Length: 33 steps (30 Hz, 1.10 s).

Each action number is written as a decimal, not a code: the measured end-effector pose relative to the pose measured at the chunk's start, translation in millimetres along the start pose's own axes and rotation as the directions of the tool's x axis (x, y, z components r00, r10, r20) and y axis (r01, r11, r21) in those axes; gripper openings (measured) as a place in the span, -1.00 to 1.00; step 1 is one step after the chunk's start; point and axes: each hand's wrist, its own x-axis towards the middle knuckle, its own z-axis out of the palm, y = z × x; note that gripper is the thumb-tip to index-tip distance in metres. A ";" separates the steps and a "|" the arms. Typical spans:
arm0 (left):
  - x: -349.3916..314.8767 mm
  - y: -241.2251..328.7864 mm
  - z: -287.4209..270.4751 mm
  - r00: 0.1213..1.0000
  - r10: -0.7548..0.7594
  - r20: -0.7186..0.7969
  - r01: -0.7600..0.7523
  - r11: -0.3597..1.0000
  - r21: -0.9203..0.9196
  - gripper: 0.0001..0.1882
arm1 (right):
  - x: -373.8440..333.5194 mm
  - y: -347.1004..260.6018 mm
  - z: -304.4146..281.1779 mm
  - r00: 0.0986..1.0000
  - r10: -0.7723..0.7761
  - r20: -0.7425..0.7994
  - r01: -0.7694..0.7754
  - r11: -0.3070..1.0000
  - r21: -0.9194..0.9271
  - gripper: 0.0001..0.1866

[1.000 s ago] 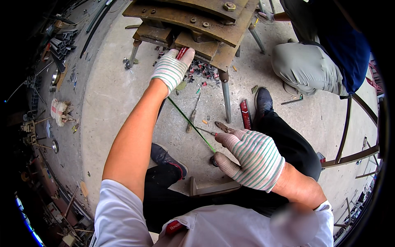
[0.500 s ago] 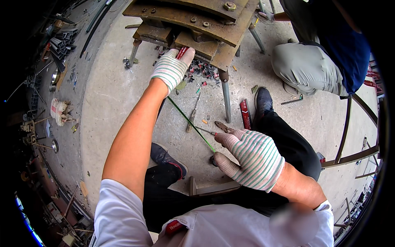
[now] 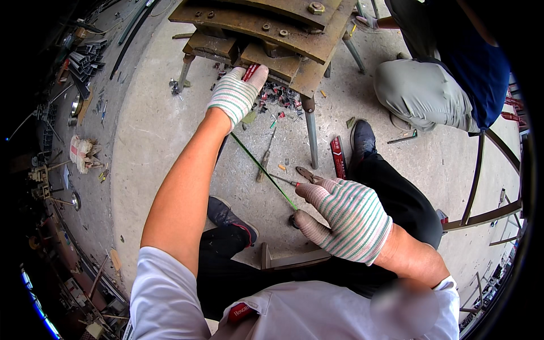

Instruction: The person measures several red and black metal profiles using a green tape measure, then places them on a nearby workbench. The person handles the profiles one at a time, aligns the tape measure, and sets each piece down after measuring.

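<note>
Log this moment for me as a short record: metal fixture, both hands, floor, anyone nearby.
Metal fixture: brown, bolted plates on legs
Left hand: gloved, holding a red piece by the fixture's near edge
Right hand: gloved, thumb at the green strip; grip unclear
Floor: pliers, screwdriver-like tool, dark scraps
Person nearby: crouched at right, grey trousers

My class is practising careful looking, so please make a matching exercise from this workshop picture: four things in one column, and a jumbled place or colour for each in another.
Column one
1. Left hand
2. Right hand
3. Thin straight strip
4. Red bar

Column two
A. On the floor beside a shoe
B. Green
C. At the front of the brown metal bench
D. Close to the strip's lower visible end

Right pairs: 1-C, 2-D, 3-B, 4-A
</note>
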 end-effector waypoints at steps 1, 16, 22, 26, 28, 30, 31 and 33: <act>0.8 -1.6 1.4 1.000 0.002 -0.016 -0.002 1.000 0.001 -0.09 | 0.0 -0.3 -0.4 1.000 0.000 0.003 0.000 1.000 -0.002 -0.65; 2.7 -5.9 3.8 0.999 0.025 -0.024 -0.026 0.999 -0.029 -0.15 | -0.2 -1.5 0.1 1.000 0.006 0.020 -0.006 1.000 -0.004 -0.67; 1.0 -3.5 2.1 0.999 0.031 -0.020 -0.032 0.999 -0.041 -0.22 | 0.4 -3.2 -2.9 0.999 0.021 0.046 -0.020 1.000 -0.006 -0.61; -1.2 -1.8 2.5 1.000 0.019 -0.020 -0.020 0.999 -0.048 -0.23 | -0.7 -1.2 0.3 1.000 -0.017 0.014 0.017 1.000 -0.004 -0.69; -2.2 0.1 2.7 0.999 0.025 -0.034 -0.027 0.998 -0.059 -0.23 | -0.6 -2.5 -1.0 1.000 -0.002 0.018 0.002 1.000 0.006 -0.70; -3.1 0.4 2.2 0.999 0.023 -0.039 -0.025 0.998 -0.066 -0.23 | -0.3 -3.0 -1.6 1.000 0.002 0.020 -0.003 1.000 0.015 -0.70; -3.7 1.0 1.8 0.999 0.018 -0.035 -0.021 0.998 -0.067 -0.23 | -0.4 -3.0 -1.7 1.000 0.002 0.019 -0.002 1.000 0.019 -0.70; -4.3 2.7 1.3 1.000 0.010 -0.028 -0.012 0.998 -0.060 -0.24 | -0.6 -2.7 -1.6 1.000 -0.002 0.013 0.002 1.000 0.021 -0.71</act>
